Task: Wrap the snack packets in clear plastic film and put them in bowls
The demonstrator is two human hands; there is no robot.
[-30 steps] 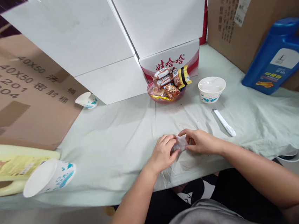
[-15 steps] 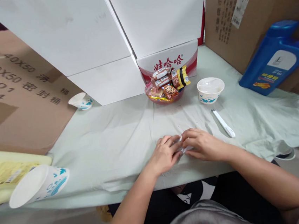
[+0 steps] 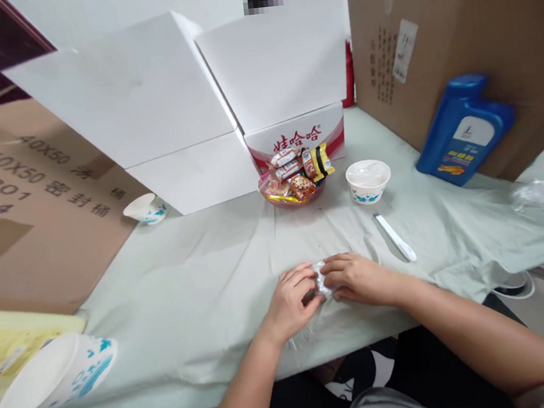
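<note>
Your left hand [image 3: 293,301] and right hand [image 3: 364,280] grip the crinkled plastic [image 3: 321,281] in curled fingers [image 3: 338,268]; uneven pulling could make it slip or tear.

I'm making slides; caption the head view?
Left hand and right hand hold crumpled clear plastic on pale cloth, wrapped snacks beyond.

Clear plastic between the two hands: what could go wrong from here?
The clear plastic looks thin and might tear or slip where the fingers of the left hand and right hand touch it. The right hand could brush the white cutter lying close by. The front-left paper cup, near the table edge, could be knocked off.
</note>
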